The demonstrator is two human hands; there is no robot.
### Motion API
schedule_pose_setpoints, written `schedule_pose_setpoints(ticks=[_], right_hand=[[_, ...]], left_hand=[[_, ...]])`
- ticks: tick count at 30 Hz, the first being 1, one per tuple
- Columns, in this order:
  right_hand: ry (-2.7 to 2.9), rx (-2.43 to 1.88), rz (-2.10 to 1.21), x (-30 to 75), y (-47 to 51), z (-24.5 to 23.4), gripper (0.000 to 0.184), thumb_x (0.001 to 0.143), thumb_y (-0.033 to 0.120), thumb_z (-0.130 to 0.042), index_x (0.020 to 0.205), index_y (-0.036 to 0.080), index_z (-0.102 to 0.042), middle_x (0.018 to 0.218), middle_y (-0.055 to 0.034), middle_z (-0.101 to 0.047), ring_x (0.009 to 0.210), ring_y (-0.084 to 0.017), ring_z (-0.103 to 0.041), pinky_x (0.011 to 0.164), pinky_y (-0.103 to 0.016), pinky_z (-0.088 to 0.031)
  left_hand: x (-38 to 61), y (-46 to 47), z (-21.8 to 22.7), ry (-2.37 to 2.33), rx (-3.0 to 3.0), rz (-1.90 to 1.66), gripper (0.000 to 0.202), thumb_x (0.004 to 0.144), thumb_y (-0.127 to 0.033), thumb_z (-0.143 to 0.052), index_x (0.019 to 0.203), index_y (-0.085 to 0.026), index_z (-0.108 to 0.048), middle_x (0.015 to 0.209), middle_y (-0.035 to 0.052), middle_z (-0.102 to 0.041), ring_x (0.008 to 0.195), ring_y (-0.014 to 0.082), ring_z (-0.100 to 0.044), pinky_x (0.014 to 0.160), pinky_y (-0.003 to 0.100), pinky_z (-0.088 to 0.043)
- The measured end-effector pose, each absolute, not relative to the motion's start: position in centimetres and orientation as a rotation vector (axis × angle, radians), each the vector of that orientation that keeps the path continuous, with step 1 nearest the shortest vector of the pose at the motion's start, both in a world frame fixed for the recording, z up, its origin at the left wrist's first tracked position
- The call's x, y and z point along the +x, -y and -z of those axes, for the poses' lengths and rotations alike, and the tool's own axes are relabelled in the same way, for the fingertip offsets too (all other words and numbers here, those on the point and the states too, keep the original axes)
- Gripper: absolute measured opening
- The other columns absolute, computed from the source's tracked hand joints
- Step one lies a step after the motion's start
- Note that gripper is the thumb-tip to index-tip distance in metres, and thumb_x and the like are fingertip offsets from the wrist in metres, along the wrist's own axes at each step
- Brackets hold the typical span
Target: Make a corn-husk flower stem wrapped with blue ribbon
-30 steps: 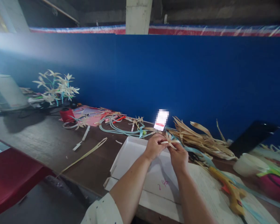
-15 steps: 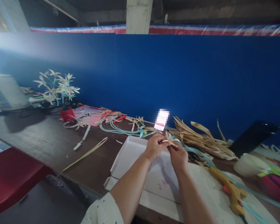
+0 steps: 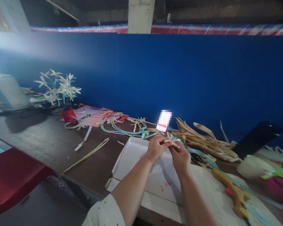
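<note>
Both hands meet at one small straw flower (image 3: 171, 140).

- My left hand (image 3: 155, 147) has thumb and fingers pinched on the flower from its left side.
- My right hand (image 3: 180, 157) has its fingertips pinched on it from below and to the right. The two hands are almost touching.
- The flower is held in the air, just above the far rim of the white tray (image 3: 132, 153). Its pale, narrow petals are splayed outward.
- The tray lies flat on the table (image 3: 49, 141), right in front of me, with pink writing on its near part.
- A heap of dry leaves (image 3: 202, 139) lies just behind and right of the flower, against the blue wall (image 3: 179, 78).
- A light blue ribbon (image 3: 202, 155) runs from near my right hand toward the right.
- A yellow glue gun (image 3: 235, 193) lies on the sheet to my right, well apart from my hands.
- A white card (image 3: 163, 121) leans at the wall behind the flower. Its print is blurred.
- Teal cords (image 3: 118, 128) are looped on the table left of the card.
- Far left there is a bunch of finished flowers (image 3: 58, 88), with a red pot (image 3: 68, 115) in front of it.
- At the right edge are a white bowl (image 3: 252, 166) and a black slab (image 3: 257, 136) propped at the wall.
</note>
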State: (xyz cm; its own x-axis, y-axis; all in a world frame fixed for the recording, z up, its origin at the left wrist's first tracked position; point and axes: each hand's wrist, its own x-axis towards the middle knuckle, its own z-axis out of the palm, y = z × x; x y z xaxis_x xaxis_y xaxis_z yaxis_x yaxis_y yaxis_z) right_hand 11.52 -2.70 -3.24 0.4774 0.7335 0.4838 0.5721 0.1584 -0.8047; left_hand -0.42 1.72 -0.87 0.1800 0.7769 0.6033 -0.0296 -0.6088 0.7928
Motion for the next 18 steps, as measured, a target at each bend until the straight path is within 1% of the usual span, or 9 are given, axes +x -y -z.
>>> schedule_pose_setpoints(ticks=[5,12,18], right_hand=[[1.185,-1.514,-0.183,11.53,2.78,3.2,0.033,0.072,0.049,-0.061,0.087,0.021,-0.07,0.079,-0.0025,-0.069,0.076,-0.021,-0.062,0.067,-0.028,-0.043],[1.165,-1.523,-0.208,11.44,2.76,3.11,0.034,0.072,0.05,-0.062,0.087,0.021,-0.07,0.079,-0.0029,-0.07,0.075,-0.021,-0.062,0.065,-0.028,-0.042],[1.163,-1.573,-0.201,11.36,2.9,3.01,0.034,0.072,0.051,-0.062,0.087,0.022,-0.07,0.077,-0.0022,-0.069,0.074,-0.021,-0.061,0.065,-0.029,-0.042]], left_hand=[[-0.46,-1.66,0.84,-0.698,1.779,-1.496,0.02,0.07,-0.037,-0.07,0.071,-0.017,-0.069,0.075,0.0037,-0.063,0.074,0.0143,-0.058,0.069,0.024,-0.046],[-0.5,-1.58,0.68,-0.695,1.771,-1.499,0.017,0.069,-0.033,-0.071,0.071,-0.016,-0.07,0.075,0.0036,-0.063,0.073,0.0138,-0.058,0.068,0.024,-0.046],[-0.49,-1.73,0.76,-0.706,1.784,-1.517,0.017,0.07,-0.033,-0.07,0.067,-0.016,-0.068,0.073,0.003,-0.062,0.072,0.0134,-0.057,0.068,0.024,-0.046]])
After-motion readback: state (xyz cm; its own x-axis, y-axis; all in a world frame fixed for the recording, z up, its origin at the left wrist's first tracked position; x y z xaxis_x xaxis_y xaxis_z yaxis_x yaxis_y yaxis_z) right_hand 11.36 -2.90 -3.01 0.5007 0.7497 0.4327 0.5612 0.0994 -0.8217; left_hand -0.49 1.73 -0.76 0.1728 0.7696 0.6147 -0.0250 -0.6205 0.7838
